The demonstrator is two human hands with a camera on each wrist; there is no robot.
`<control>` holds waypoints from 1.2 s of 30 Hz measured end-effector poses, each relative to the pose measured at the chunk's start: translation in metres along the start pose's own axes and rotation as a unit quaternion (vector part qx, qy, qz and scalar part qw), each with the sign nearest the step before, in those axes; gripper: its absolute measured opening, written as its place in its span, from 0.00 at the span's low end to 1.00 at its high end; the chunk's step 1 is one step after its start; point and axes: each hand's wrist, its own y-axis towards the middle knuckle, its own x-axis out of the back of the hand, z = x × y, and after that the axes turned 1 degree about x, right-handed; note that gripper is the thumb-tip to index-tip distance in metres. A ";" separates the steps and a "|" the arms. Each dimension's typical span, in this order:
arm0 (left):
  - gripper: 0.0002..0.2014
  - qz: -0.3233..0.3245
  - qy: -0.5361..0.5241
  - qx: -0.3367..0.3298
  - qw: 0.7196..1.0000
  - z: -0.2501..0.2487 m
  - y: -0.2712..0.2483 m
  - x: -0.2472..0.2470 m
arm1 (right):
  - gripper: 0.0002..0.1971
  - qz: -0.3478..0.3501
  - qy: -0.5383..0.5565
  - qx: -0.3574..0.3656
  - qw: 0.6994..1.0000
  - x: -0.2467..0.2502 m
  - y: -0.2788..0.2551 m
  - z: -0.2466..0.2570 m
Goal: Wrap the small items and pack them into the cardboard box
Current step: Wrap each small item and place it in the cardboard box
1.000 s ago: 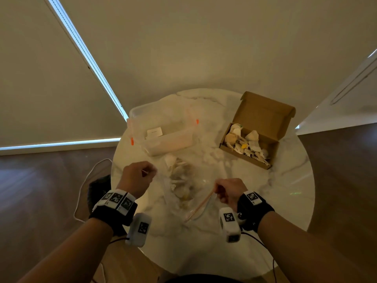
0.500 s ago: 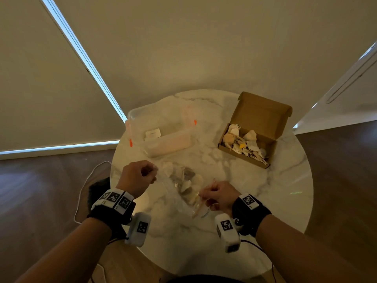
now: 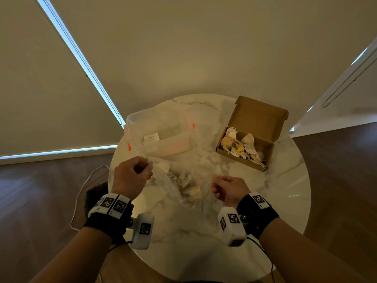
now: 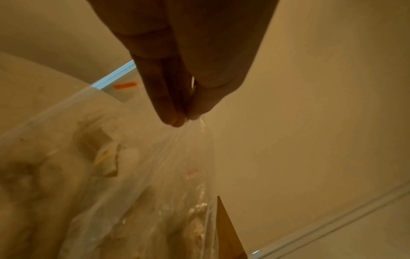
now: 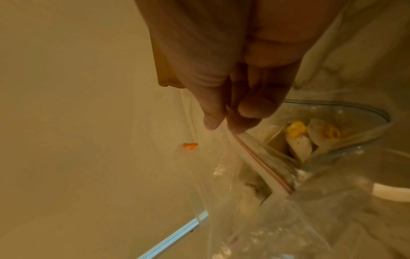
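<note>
Each hand has a pinch grip on the clear zip bag [image 3: 179, 180] of small items above the desk [image 3: 265, 201]: left hand [image 3: 131, 175] on a corner, right hand [image 3: 229, 190] at the zip strip [image 5: 261, 163]. Best to keep both pinches firm and level and ease the mouth open slowly, so nothing spills. The cardboard box [image 3: 251, 135] sits open at the far right, already holding wrapped pieces.

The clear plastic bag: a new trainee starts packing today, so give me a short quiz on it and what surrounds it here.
1. True or false: both hands pinch the clear plastic bag.
2. Which hand holds the end with the zip strip? A) left hand B) right hand
3. Fill in: the cardboard box on the marble table stands with its lid ____.

Key: 1 true; 2 B; 3 open, with wrapped items already inside.
</note>
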 end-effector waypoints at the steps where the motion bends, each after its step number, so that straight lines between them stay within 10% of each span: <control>1: 0.03 0.006 0.002 0.000 1.000 -0.002 0.001 -0.001 | 0.07 0.005 0.000 0.004 1.000 -0.001 -0.001 0.001; 8: 0.11 -0.002 0.137 -0.004 0.991 0.014 0.005 -0.002 | 0.05 0.034 -0.055 0.001 0.998 -0.003 -0.008 0.006; 11: 0.20 -0.045 0.174 -0.132 0.975 0.003 -0.015 -0.013 | 0.07 0.071 -0.046 -0.013 0.996 -0.009 -0.012 0.011; 14: 0.22 0.089 0.212 -0.254 0.939 -0.016 -0.054 -0.050 | 0.07 0.087 -0.069 -0.012 0.994 -0.016 -0.012 0.014; 17: 0.17 0.188 0.206 -0.225 0.934 -0.019 -0.074 -0.084 | 0.08 0.116 -0.144 -0.002 0.983 -0.017 -0.014 0.018; 21: 0.05 0.155 0.153 -0.212 0.953 -0.015 -0.068 -0.090 | 0.10 0.138 -0.149 -0.006 0.979 -0.012 -0.012 0.021; 25: 0.13 0.110 0.188 -0.152 0.964 -0.003 -0.060 -0.077 | 0.08 0.077 -0.186 0.059 0.978 0.007 0.001 0.025; 29: 0.28 0.148 0.236 -0.138 0.951 -0.002 -0.062 -0.074 | 0.07 0.104 -0.534 0.277 0.792 0.018 0.012 0.008; 32: 0.34 0.177 0.245 -0.162 0.939 -0.008 -0.066 -0.077 | 0.18 0.236 -0.684 0.319 0.612 0.001 0.024 -0.018; 36: 0.32 0.170 0.246 -0.167 0.939 -0.012 -0.069 -0.081 | 0.26 0.276 -0.760 0.360 0.466 -0.029 0.036 -0.042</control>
